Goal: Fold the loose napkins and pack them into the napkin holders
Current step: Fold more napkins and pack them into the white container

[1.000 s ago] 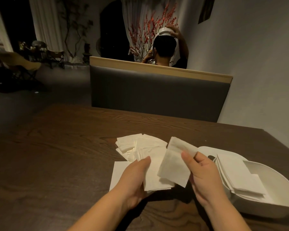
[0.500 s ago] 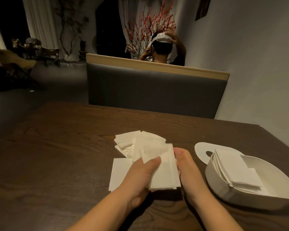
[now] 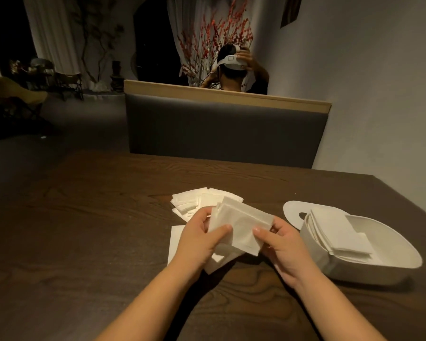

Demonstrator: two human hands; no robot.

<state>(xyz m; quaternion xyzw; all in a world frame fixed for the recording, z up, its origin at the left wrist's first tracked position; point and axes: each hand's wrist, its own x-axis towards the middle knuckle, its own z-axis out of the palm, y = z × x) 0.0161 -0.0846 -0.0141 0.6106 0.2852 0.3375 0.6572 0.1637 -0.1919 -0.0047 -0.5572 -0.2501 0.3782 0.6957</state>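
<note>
Left hand [image 3: 197,238] and right hand [image 3: 284,244] pinching napkin [image 3: 239,226] above bench [image 3: 84,242] — edges seemingly uneven; align corners, crease flat, then into holder [image 3: 401,259] — right.

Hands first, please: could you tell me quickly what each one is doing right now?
Left hand: pinches the left edge of the napkin.
Right hand: pinches the napkin's right edge.
</note>
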